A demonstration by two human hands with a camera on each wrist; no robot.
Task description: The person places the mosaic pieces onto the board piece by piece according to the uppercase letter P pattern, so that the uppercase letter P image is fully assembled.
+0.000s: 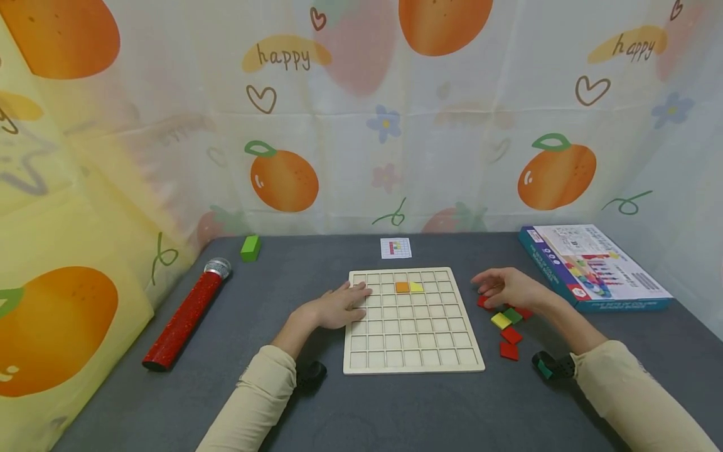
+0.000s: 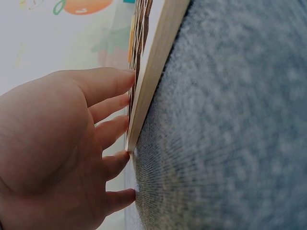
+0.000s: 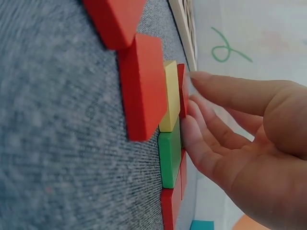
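Observation:
A pale wooden grid board [image 1: 414, 342] lies flat on the table. One orange tile [image 1: 402, 287] and one yellow tile [image 1: 417, 287] sit side by side in its upper squares. My left hand [image 1: 337, 306] rests at the board's left edge, fingers spread, with several fingertips on it in the left wrist view. To the right of the board, my right hand [image 1: 511, 289] hovers low over loose tiles, fingers loosely bent. Its thumb and fingertips are close to a red tile [image 3: 183, 91]. Beside that lie a yellow tile [image 3: 171, 98], a green tile [image 3: 170, 158] and several red tiles [image 3: 144, 86].
Behind the board lies a small printed pattern card [image 1: 396, 248]. A flat game box [image 1: 607, 270] is at the back right. On the left are a red glittery microphone [image 1: 186, 317] and a green block [image 1: 250, 248]. A fruit-print curtain [image 1: 350, 176] hangs behind the table.

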